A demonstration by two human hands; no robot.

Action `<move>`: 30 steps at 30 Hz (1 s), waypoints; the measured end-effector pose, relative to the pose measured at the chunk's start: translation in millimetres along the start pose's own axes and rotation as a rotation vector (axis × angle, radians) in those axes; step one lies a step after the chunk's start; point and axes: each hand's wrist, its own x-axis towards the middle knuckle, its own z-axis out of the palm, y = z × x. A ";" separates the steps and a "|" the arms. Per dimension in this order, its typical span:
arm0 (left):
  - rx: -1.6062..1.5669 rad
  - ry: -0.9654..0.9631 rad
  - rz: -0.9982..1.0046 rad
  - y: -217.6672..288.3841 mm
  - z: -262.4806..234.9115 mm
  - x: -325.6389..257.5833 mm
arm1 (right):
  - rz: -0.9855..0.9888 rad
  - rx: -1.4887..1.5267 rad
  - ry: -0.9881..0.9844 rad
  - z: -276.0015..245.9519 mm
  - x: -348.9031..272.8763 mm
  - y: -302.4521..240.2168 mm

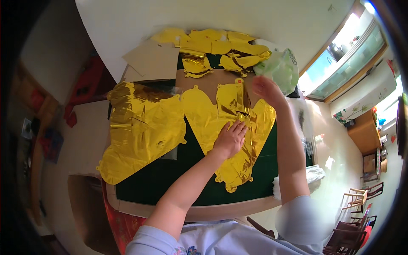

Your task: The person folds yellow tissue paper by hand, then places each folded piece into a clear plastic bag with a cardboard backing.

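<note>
My left hand [230, 140] lies with its fingers stretched out on a flat gold foil balloon [229, 168] in the middle of the table. Beneath that one spreads another gold foil piece [264, 117], its two lobes showing on either side. My right hand [265, 88] is up near the far right end of the balloons, beside a pale green plastic bag [280, 72]. Motion blurs its fingers, so whether they hold anything is unclear. On the left a larger flat gold balloon [144, 131] with small tabs along its rim covers part of the table.
More gold foil pieces [208, 40] lie along the far side against the white wall. Cardboard sheets [155, 59] rest at the far left. A white cloth [312, 176] sits at the table's right edge. A cardboard box [87, 199] stands on the floor at left, chairs [352, 229] at right.
</note>
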 end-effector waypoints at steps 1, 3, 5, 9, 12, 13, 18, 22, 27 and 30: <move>0.018 0.000 0.003 0.8 -1.7 3.6 | -0.191 0.058 0.096 -0.9 1.1 15.0; 0.031 0.011 0.023 1.1 7.6 1.1 | -0.052 -0.448 0.297 5.4 0.9 37.7; 0.039 0.020 0.045 2.1 11.4 4.6 | -0.311 -0.789 0.366 15.0 -15.3 83.7; 0.025 -0.003 0.019 5.7 2.4 2.1 | -0.359 -0.827 0.393 50.6 -35.6 68.3; 0.012 -0.014 0.011 4.9 3.2 3.2 | -0.399 -0.778 0.344 66.5 -42.2 61.7; 0.003 0.001 0.006 4.2 4.5 3.9 | -0.440 -0.780 0.351 70.4 -44.3 60.1; 0.007 -0.009 0.003 4.4 2.3 4.8 | -0.528 -0.772 0.285 76.7 -53.9 51.2; 0.024 -0.010 0.010 3.0 3.3 4.8 | -0.523 -0.833 0.261 75.3 -46.8 47.5; 0.044 0.018 0.023 4.7 2.8 3.1 | -0.478 -0.799 0.317 83.9 -36.7 43.1; 0.027 0.014 0.025 8.0 2.9 3.4 | -0.469 -0.849 0.334 80.2 -36.0 48.5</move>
